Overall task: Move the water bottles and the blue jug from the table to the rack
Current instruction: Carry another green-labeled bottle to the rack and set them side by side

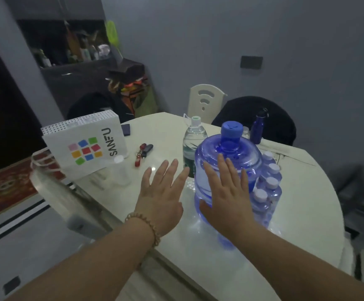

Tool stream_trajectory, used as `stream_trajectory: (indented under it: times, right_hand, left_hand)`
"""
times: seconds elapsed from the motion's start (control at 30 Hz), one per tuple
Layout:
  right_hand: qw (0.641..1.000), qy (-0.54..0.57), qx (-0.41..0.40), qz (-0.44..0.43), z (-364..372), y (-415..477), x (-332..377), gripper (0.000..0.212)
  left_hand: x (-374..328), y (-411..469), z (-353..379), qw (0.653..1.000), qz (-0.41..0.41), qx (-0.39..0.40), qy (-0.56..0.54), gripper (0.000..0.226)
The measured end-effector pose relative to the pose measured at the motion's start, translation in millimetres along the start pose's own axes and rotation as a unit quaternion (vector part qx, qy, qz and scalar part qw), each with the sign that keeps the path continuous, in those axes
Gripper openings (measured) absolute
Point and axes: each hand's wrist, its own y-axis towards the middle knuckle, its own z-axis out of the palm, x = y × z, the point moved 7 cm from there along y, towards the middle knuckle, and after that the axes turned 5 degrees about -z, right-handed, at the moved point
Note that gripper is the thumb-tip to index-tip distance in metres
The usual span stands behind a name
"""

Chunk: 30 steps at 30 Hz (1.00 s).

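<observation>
Blue jug [226,168] upright on the table [307,192], small water bottles [268,187] packed just right of it, tall bottle [193,144] just behind-left. Both hands spread wide and empty: right hand [226,198] at its front, left hand [163,192] beside it. Apparently reaching; next, a two-sided grip.

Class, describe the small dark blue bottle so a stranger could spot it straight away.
Start at the pale round table and find the large translucent blue jug. Beyond it, near the far edge, stands the small dark blue bottle: opaque, slim and black-capped, unlike the clear bottles around.
</observation>
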Motion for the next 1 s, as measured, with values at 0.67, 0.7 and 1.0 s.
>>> stream_trajectory:
  times: [0.67,0.7,1.0]
  right_hand:
    - [0.969,-0.180,-0.009,0.169,70.6,266.8,5.9,0.070]
    - [0.968,-0.189,0.005,0.164,74.2,270.1,8.3,0.066]
    - [0.982,-0.158,-0.010,0.107,71.9,246.0,35.6,0.062]
  left_hand:
    - [107.3,195.1,141.0,0.969,0.207,-0.003,-0.135,0.082]
    - [107.6,203.2,147.0,0.965,0.215,-0.004,-0.149,0.083]
    - [36.4,270.3,148.8,0.866,0.307,0.076,-0.387,0.102]
